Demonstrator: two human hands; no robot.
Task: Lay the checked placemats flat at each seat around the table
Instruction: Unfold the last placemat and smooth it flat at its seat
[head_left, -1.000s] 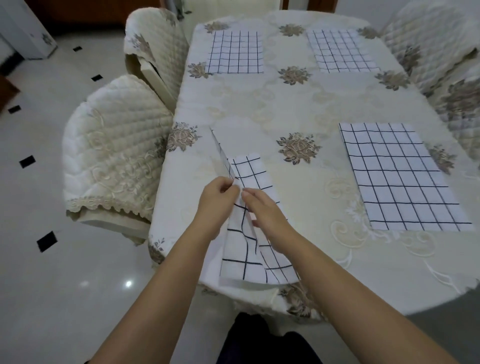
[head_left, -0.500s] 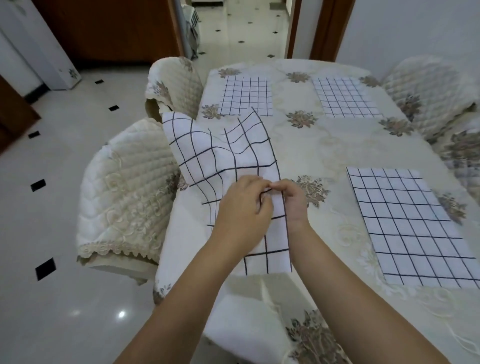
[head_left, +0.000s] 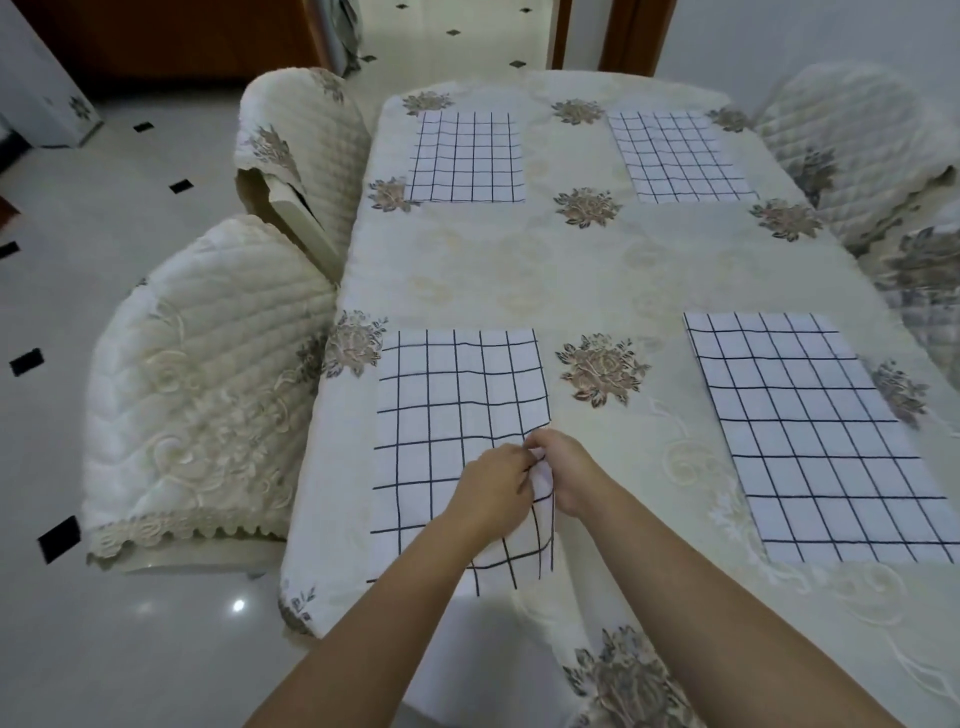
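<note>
A white placemat with a black check (head_left: 457, 415) lies spread on the near left part of the table (head_left: 571, 270), its far end flat and its near right corner still raised and rumpled. My left hand (head_left: 493, 488) and my right hand (head_left: 566, 473) sit close together at that right edge, both pinching the cloth. Three more checked placemats lie flat: one at the near right (head_left: 821, 436), one at the far left (head_left: 467, 156), one at the far right (head_left: 680, 156).
A cream flowered tablecloth covers the table and hangs over the near edge (head_left: 519, 649). Quilted cream chairs stand at the left (head_left: 208, 374) and far left (head_left: 306, 150), and others at the right (head_left: 857, 156). Glossy tiled floor (head_left: 104, 649) lies to the left.
The folded placemat was flung open away from me and has come down spread on the table. Both hands stayed together on its right edge and moved down toward the tabletop.
</note>
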